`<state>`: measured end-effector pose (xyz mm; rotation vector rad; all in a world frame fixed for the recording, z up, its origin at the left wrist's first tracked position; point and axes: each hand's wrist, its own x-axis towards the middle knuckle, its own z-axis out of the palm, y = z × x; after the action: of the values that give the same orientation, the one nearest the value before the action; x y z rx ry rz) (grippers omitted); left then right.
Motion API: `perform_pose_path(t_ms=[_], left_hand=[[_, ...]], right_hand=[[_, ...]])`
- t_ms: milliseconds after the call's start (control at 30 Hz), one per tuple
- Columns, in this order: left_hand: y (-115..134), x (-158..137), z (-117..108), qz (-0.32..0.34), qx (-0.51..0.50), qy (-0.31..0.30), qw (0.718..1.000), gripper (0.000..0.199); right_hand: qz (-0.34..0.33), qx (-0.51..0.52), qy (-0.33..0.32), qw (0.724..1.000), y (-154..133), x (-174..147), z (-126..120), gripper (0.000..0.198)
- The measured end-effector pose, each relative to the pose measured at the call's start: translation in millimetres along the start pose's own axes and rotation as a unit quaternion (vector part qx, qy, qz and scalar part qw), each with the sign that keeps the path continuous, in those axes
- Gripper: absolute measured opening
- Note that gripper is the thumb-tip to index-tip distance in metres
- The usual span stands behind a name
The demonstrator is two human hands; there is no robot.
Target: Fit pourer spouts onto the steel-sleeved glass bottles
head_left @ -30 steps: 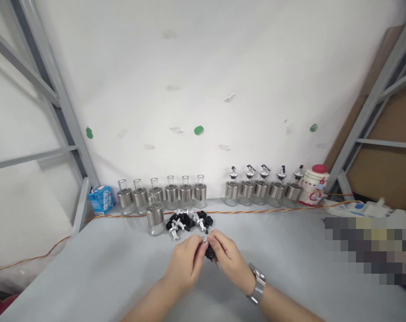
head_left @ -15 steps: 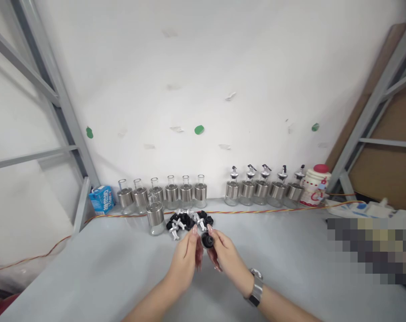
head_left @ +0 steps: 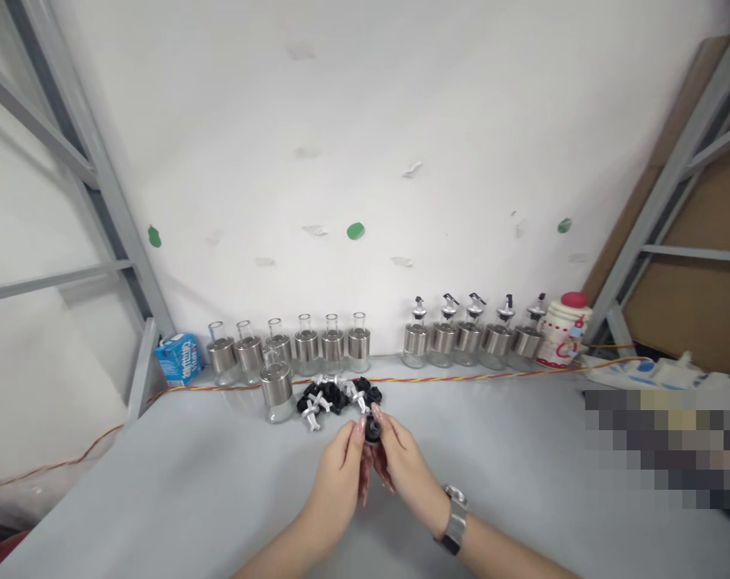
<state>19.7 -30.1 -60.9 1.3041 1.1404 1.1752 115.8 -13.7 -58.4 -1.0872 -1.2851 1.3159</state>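
Observation:
Between my two hands, over the front of the table, is a black round pourer stopper (head_left: pixel 373 430), its underside facing me. My left hand (head_left: pixel 342 460) pinches it from the left with the thumb at its rim. My right hand (head_left: pixel 404 454), with a watch on the wrist, grips it from the right. Just beyond my fingers lies a pile of black and silver pourer tops (head_left: pixel 329 396). To the left of that pile stands a glass bottle (head_left: pixel 277 392) with a metal sleeve and an uncapped neck.
Several uncapped bottles (head_left: pixel 305 346) line the wall at left; several bottles with pourers (head_left: pixel 443 344) stand at right. A blue carton (head_left: pixel 181 359) and a cream-and-red container (head_left: pixel 563 331) flank the rows. A twisted red-yellow wire (head_left: pixel 401 379) crosses the table (head_left: pixel 190 482).
My left hand has moved right and closed onto the stopper's left side. The stopper now sits between both hands, slightly higher. The view has shifted a little.

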Motion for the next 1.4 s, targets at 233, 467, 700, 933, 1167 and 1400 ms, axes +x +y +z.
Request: perform_pose_path(t_ms=[233,467,700,933,1167,1400], left_hand=[[2.8,6.1,-6.8,-0.003,-0.022,-0.058,0.998,0.036],[3.4,12.8,-7.0,-0.048,-0.07,-0.055,0.995,0.048],[0.2,15.8,-5.8,-0.063,-0.07,-0.055,0.994,0.047],[-1.3,18.0,-7.8,-0.035,-0.053,-0.028,0.998,0.043],[-0.7,24.3,-9.2,-0.103,-0.087,-0.015,0.991,0.048],[3.4,17.0,-5.9,-0.062,-0.036,0.025,0.997,0.047]], right_hand=[[-0.071,-0.07,0.024,0.995,5.9,-0.4,-6.2,0.039],[0.026,-0.02,0.01,0.999,3.4,11.1,-8.8,0.044],[0.088,0.074,-0.023,0.993,-5.3,9.9,-9.8,0.042],[0.141,0.111,-0.072,0.981,-4.1,8.6,-9.4,0.045],[0.146,0.142,-0.066,0.977,-4.0,8.1,-10.3,0.048],[0.042,0.116,-0.043,0.991,5.3,9.0,-1.7,0.049]])
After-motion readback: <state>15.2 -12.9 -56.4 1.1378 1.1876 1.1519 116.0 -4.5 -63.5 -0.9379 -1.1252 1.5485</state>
